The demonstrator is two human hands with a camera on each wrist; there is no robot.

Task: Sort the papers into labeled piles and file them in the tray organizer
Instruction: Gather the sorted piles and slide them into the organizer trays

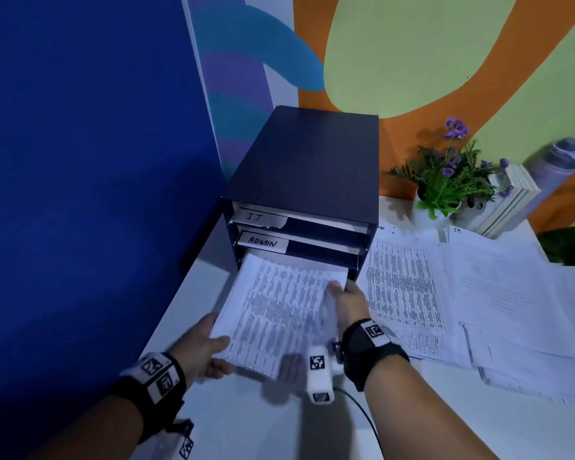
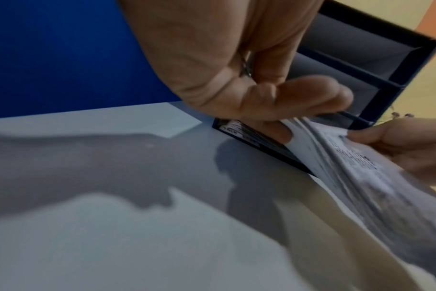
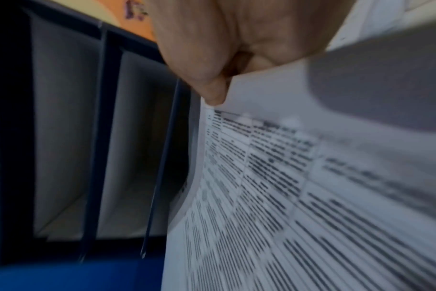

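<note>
A dark blue tray organizer (image 1: 309, 167) stands on the white desk, with slots labeled I.T (image 1: 258, 218) and ADMIN (image 1: 263, 242). A stack of printed sheets (image 1: 279, 313) lies with its far end inside the bottom slot. My left hand (image 1: 203, 346) grips the stack's near left edge, thumb on top. My right hand (image 1: 346, 300) pinches its right edge near the slot. In the left wrist view the thumb (image 2: 299, 98) presses on the stack (image 2: 349, 167) in front of the organizer (image 2: 386, 65). The right wrist view shows my right hand (image 3: 217, 84) pinching the blurred stack (image 3: 274, 187).
Two more spreads of papers (image 1: 405, 287) (image 1: 518, 293) lie on the desk (image 1: 246, 423) right of the organizer. A potted plant with purple flowers (image 1: 448, 174), white books (image 1: 505, 204) and a grey bottle (image 1: 558, 161) stand behind them. A blue partition (image 1: 80, 194) bounds the left.
</note>
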